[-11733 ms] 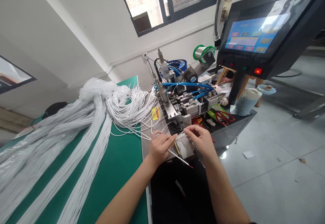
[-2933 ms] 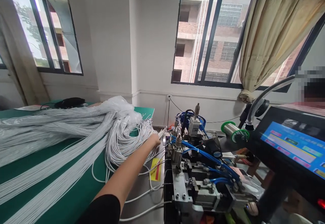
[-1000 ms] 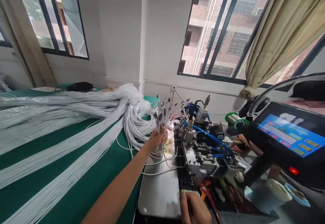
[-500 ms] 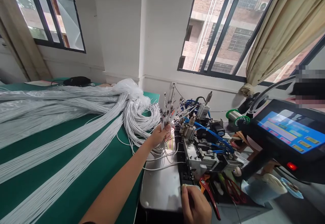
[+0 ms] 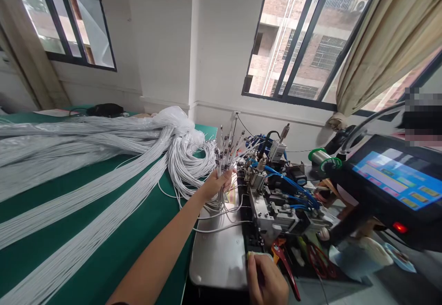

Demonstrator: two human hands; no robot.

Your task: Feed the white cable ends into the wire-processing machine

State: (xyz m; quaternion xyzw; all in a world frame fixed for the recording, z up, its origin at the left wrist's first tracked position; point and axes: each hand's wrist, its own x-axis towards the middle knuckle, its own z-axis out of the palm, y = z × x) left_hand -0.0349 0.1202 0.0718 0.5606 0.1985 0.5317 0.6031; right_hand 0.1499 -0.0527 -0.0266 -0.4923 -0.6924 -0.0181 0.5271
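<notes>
My left hand [image 5: 217, 185] is wrapped round a bundle of white cables [image 5: 226, 155], whose ends with small dark and metallic tips fan upward above the fist. Below that fist the cables hang over a metal plate [image 5: 216, 254]. Just right of the bundle stands a bench machine [image 5: 262, 210] with blue air hoses and metal fixtures. Low in the view, my right hand [image 5: 268, 279] is closed at the plate's right edge, thumb against the fingers. A small pale yellowish bit shows at its fingertips, too small to name.
Long bundles of white cable [image 5: 113, 187] and a coil [image 5: 188, 169] lie on the green table [image 5: 145, 231]. Red-handled pliers [image 5: 286, 268] lie right of my right hand. A touch screen [image 5: 393, 176], a wire spool [image 5: 319, 157] and another person [image 5: 331, 194] are at the right.
The cable bundle in my left hand has tipped slightly to the left, and its ends have shifted. My right hand stays in nearly the same place.
</notes>
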